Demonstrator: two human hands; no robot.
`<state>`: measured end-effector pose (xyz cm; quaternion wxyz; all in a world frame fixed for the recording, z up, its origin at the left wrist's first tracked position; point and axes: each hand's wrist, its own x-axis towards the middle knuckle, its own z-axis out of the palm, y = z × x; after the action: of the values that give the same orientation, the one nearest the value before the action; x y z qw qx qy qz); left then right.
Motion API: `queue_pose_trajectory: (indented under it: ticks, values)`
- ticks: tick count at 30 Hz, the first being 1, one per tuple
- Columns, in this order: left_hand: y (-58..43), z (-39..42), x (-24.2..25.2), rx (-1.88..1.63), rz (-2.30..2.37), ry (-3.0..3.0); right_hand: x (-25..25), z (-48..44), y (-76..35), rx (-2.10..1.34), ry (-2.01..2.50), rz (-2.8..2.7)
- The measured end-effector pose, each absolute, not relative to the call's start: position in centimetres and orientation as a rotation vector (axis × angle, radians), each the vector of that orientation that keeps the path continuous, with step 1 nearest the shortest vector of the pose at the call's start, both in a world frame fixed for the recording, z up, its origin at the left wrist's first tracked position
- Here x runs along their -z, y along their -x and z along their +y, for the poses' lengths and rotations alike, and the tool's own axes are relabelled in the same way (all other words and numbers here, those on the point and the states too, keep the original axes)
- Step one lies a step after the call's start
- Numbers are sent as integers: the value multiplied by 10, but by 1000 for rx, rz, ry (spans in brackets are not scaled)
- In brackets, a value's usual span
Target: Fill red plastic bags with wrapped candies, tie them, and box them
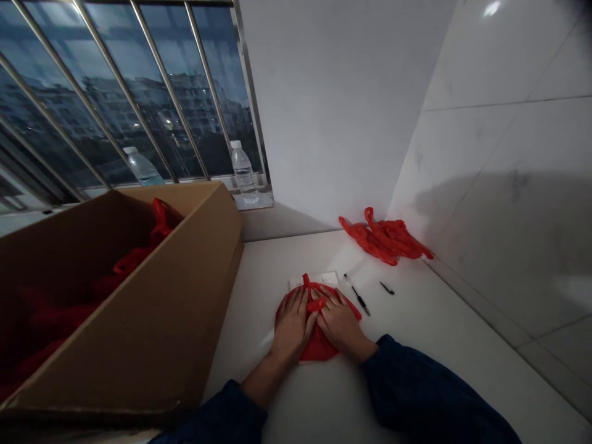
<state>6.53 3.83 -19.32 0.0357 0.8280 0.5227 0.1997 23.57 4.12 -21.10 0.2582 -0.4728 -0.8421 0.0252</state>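
Note:
A red plastic bag (320, 344) lies on the white table, spread out under both hands. My left hand (291, 324) rests flat on its left part, fingers stretched forward. On the right part lies my right hand (341, 320), also flat, with its fingers extended. Between the hands, the bag's knotted or gathered top and handle loops stick up. From the bag's far edge shows a white panel (329, 279) with socket-like holes; whether it is inside or beneath the bag I cannot tell.
A large cardboard box (152, 296) holding red bags (134, 259) stands at the left. More red bags (388, 237) lie by the wall. A pen (359, 300) and a black pen cap (387, 288) are right of my hands. Two plastic bottles (245, 176) stand by the barred window.

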Motion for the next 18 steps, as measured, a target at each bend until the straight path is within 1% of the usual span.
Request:
queue_pose_trajectory:
  ticks: [12, 18]
  values:
    - [-66, 40, 198, -652, 1607, -2551, 220, 42, -233, 75, 1216, -2211]
    - [-58, 34, 183, -722, 1505, -2500, 201, 36, -240, -66, 1191, -2158]
